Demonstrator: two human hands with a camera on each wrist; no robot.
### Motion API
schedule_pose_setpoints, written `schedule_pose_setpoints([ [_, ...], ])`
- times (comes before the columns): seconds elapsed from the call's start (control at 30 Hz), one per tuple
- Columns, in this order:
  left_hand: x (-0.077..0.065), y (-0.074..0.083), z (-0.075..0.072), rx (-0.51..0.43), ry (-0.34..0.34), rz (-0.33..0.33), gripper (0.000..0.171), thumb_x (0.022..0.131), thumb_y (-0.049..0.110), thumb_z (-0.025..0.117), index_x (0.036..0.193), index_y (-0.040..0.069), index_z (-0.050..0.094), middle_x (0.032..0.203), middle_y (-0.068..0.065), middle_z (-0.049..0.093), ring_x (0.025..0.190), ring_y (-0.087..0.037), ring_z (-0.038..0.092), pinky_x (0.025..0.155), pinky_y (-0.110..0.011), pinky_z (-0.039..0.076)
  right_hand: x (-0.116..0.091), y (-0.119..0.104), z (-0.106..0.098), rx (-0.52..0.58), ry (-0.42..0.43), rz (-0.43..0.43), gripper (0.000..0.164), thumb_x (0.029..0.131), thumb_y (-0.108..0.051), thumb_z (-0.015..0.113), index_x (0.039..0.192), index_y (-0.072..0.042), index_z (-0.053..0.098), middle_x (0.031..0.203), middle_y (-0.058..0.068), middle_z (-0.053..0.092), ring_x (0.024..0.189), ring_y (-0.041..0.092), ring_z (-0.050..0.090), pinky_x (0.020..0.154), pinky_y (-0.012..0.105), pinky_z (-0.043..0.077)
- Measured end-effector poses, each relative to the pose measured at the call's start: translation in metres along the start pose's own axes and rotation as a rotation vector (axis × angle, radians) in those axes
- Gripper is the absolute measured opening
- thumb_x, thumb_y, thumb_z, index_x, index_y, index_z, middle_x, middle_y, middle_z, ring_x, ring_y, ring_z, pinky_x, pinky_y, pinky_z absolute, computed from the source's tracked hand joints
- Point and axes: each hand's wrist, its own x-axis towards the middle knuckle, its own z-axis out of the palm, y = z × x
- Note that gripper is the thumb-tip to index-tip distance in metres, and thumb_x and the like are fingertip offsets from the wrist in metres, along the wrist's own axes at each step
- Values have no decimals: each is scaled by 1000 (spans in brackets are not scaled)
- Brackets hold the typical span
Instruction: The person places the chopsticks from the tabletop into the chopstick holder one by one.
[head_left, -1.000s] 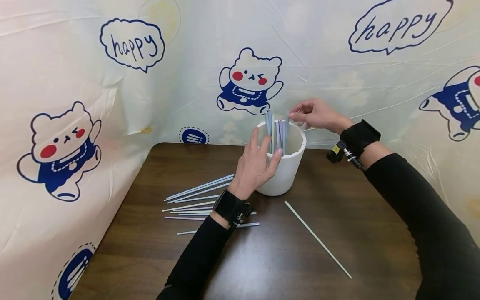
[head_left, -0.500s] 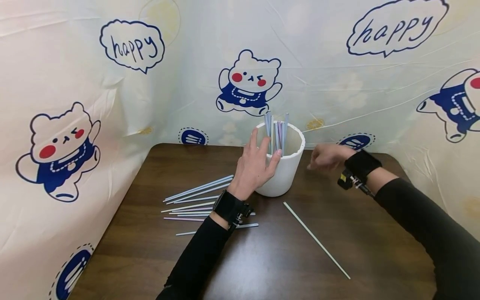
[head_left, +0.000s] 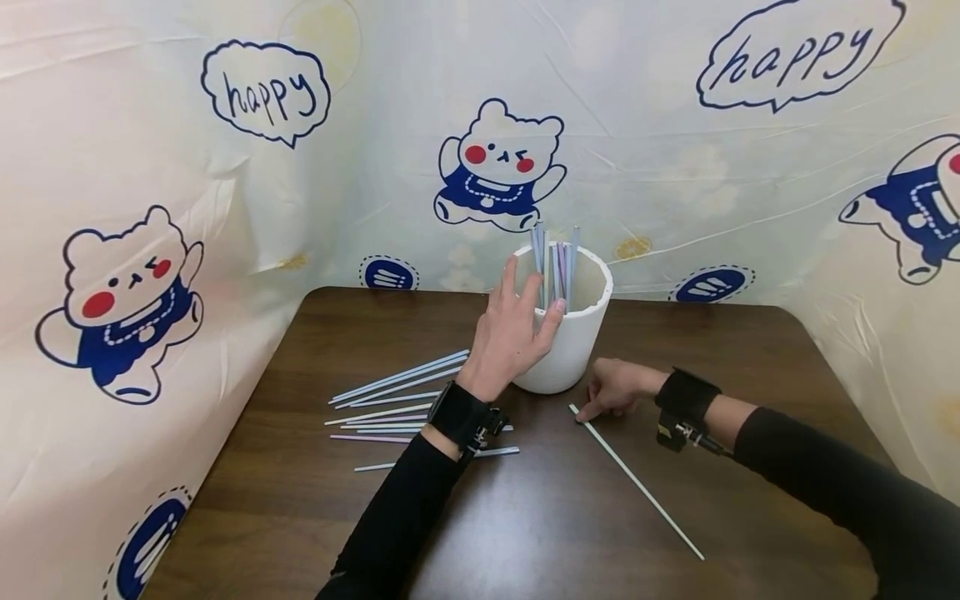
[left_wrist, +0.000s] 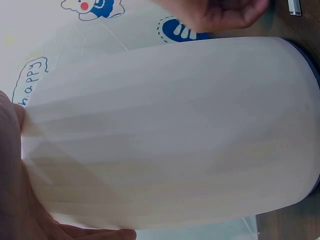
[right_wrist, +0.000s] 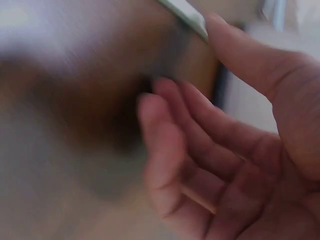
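My left hand (head_left: pixel 510 337) holds the white bucket (head_left: pixel 566 350) by its left side, fingers spread at the rim. In the left wrist view the bucket (left_wrist: pixel 170 135) fills most of the picture, with the thumb and fingers around its rim end. Several blue, pale and purple straws (head_left: pixel 558 271) stand inside it. My right hand (head_left: pixel 615 387) is low at the table, at the upper end of a pale green straw (head_left: pixel 637 483) lying flat. In the right wrist view the thumb is beside that straw (right_wrist: pixel 185 14), and the fingers (right_wrist: pixel 165 150) are bent but apart from the thumb.
Several more straws (head_left: pixel 397 379) lie loosely on the brown table (head_left: pixel 525 533) left of the bucket, partly hidden by the left forearm. Behind the table hangs a pale curtain (head_left: pixel 397 167) printed with bears.
My right hand has left the bucket's rim, coming down and toward me to the pale green straw. The left hand has stayed at the bucket.
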Motion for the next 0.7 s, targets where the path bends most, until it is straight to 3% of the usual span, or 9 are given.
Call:
schedule_pose_setpoints([
  [0.13,1,0,-1,2,1,-1,58,104,56,37,142,14,49,167,-22,21,128,-41,55,80,-50,61,2,-4,14,26,79,-61,33,86,-27,82,65,-5,71,54,-1,61,46,10,55,44,21,44],
  [0.3,0,0,-1,-5,-1,-4,59,104,57,37,142,13,50,166,-22,22,128,-41,54,80,-51,61,2,-5,18,32,101,-101,25,88,-13,79,67,-3,72,55,-1,63,47,10,57,43,21,45],
  [0.4,0,0,-1,-10,-1,-5,59,104,57,37,142,13,50,167,-23,22,130,-41,54,81,-52,61,1,-6,16,22,54,-110,24,89,-11,76,67,-4,70,56,-3,60,48,9,55,44,20,44],
  [0.53,0,0,-1,-12,2,-4,58,104,56,38,142,14,49,167,-22,22,130,-41,53,81,-52,61,-8,-12,9,74,-81,-131,23,94,-11,69,73,-5,66,63,-2,59,55,10,55,49,22,45],
  [0.7,0,-1,-1,-9,1,-5,59,104,57,37,142,14,49,167,-22,21,128,-41,54,80,-51,60,-29,-26,-10,164,-190,-227,20,99,-16,66,84,-3,65,69,2,61,63,13,56,58,27,49],
])
